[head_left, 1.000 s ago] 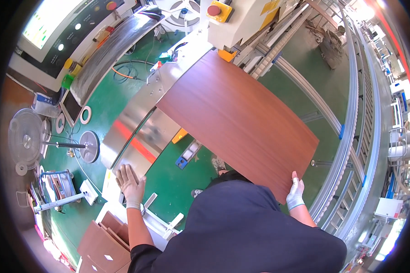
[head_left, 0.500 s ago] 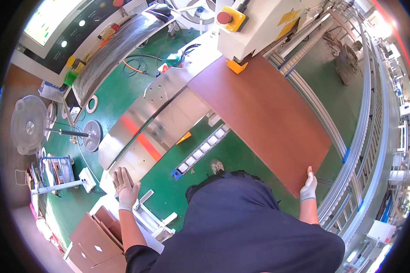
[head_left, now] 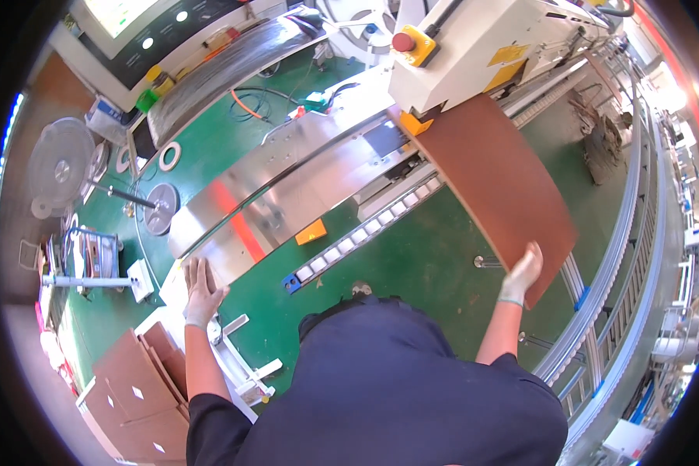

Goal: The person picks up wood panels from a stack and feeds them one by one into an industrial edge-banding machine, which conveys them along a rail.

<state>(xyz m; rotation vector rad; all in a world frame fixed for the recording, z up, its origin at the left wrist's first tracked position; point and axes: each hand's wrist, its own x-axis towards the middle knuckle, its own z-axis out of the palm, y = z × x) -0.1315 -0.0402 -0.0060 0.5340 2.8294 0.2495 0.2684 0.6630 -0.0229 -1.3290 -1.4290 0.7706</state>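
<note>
A reddish-brown flat board (head_left: 505, 175) slants across the right side, its far end under the machine's cream-coloured head. At its near end, my right hand (head_left: 524, 277), in a pale glove, grips the edge with the thumb over the top; the fingers beneath are partly hidden. My left hand (head_left: 203, 293), also gloved, lies with its fingers stretched out at the near end of the metal machine table (head_left: 287, 206) and holds nothing.
An orange guard (head_left: 415, 124) and a red stop button (head_left: 404, 42) sit on the machine head. A roller rail (head_left: 365, 233) runs beside the table. Folded cardboard (head_left: 136, 388) stands at lower left; metal conveyor rails (head_left: 629, 256) curve along the right.
The board has shifted to the right and away from the table, baring more metal and roller rail. My right hand has moved forward with it. My left hand stays near the table's end.
</note>
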